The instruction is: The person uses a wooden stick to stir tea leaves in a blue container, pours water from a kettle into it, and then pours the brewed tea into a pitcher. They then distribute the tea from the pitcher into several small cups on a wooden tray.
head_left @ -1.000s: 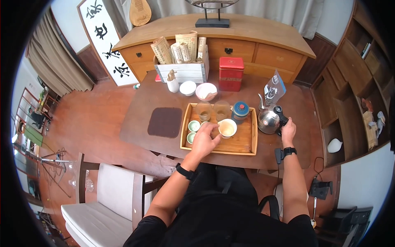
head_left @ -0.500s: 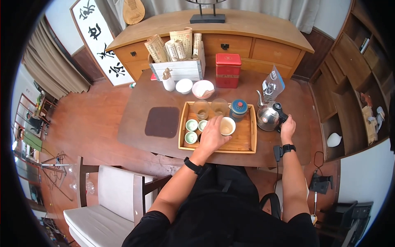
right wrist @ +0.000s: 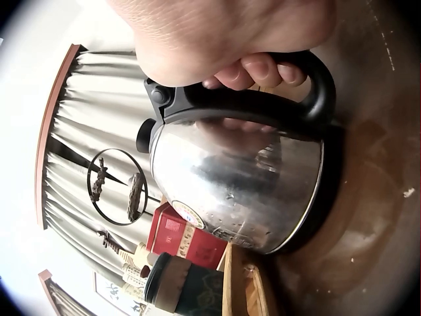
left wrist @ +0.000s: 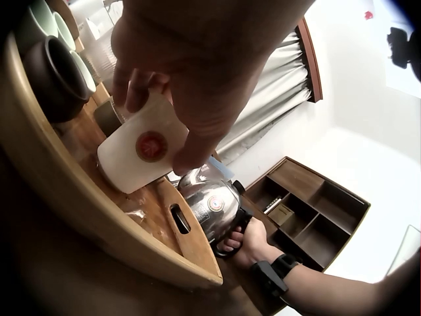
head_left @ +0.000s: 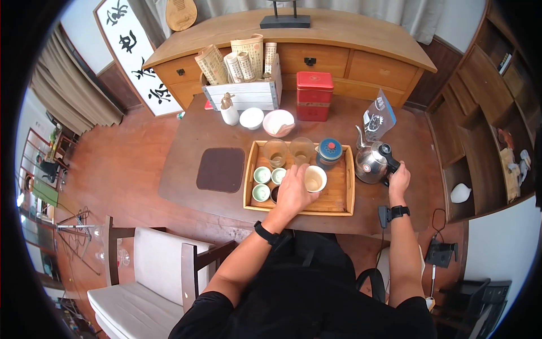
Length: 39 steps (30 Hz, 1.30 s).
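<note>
My left hand (head_left: 294, 195) is at the near left side of a small white pitcher (head_left: 316, 179) standing on the wooden tray (head_left: 299, 213). In the left wrist view its thumb and fingers lie on either side of the pitcher (left wrist: 126, 161), near the rim, above a red round mark. Some pale liquid shows inside. At the right, my right hand (head_left: 400, 178) grips the black handle of a steel gooseneck kettle (head_left: 368, 162), fingers curled through it in the right wrist view. The kettle stands upright on the table, just right of the tray.
Several pale green cups (head_left: 262, 175), a dark cup (head_left: 274, 194), two glasses (head_left: 276, 152) and a blue lidded jar (head_left: 329, 151) share the tray. Behind it are bowls (head_left: 252, 118), a red tin (head_left: 314, 96) and a clear pouch (head_left: 379, 117). A dark mat (head_left: 221, 169) lies left.
My left hand has moved right and closer around the white pitcher, now covering more of its left side. My right hand stays on the kettle handle.
</note>
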Available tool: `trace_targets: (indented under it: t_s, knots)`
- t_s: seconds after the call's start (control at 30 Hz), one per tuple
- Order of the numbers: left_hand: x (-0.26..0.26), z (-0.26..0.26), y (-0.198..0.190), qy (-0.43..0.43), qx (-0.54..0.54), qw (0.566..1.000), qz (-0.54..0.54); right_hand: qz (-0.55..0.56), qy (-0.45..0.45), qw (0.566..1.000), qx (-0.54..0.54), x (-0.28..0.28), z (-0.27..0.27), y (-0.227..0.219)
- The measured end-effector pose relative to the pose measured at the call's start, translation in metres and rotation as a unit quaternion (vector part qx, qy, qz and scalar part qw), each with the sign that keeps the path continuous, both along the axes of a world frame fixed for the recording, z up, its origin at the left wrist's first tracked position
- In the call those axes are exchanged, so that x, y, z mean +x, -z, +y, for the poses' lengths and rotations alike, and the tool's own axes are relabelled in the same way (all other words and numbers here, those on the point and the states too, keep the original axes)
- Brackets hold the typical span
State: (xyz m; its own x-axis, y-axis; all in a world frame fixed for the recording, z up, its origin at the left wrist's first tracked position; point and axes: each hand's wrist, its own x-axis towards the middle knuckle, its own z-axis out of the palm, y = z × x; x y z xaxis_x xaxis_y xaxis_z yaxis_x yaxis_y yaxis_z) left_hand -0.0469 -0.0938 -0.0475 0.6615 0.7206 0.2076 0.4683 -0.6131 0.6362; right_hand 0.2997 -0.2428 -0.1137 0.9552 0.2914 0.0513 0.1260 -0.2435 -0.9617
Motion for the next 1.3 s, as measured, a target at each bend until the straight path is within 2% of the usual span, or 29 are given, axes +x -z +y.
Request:
trace_targets:
  t_s: [0.2,0.37,0.97,1.1,1.17,1.23,1.3]
  knots:
    - [0.000,-0.003,0.003,-0.007,0.013,1.000,-0.004,0.011,-0.001,1.000,0.023,-0.001,-0.001,0.000]
    - [0.003,-0.001,0.003,-0.008,0.016,1.000,-0.001,-0.022,0.004,1.000,0.010,-0.001,-0.001,0.005]
    - [0.005,-0.002,0.010,-0.010,0.010,0.999,-0.036,-0.006,-0.005,1.000,0.008,0.003,-0.004,0.006]
    - [-0.002,-0.007,0.001,-0.007,0.019,0.999,-0.029,-0.009,-0.005,1.000,0.002,0.006,-0.004,0.008]
    - [-0.011,-0.008,-0.005,-0.007,0.016,0.999,-0.028,-0.052,-0.011,0.999,-0.003,0.008,-0.003,0.014]
    - [-0.028,-0.007,-0.006,-0.029,0.044,0.996,-0.077,-0.034,-0.017,0.999,0.003,-0.002,-0.003,-0.002]
    - [-0.051,-0.001,0.000,-0.093,0.027,0.985,-0.144,-0.014,-0.021,1.000,0.007,-0.006,-0.004,-0.006]
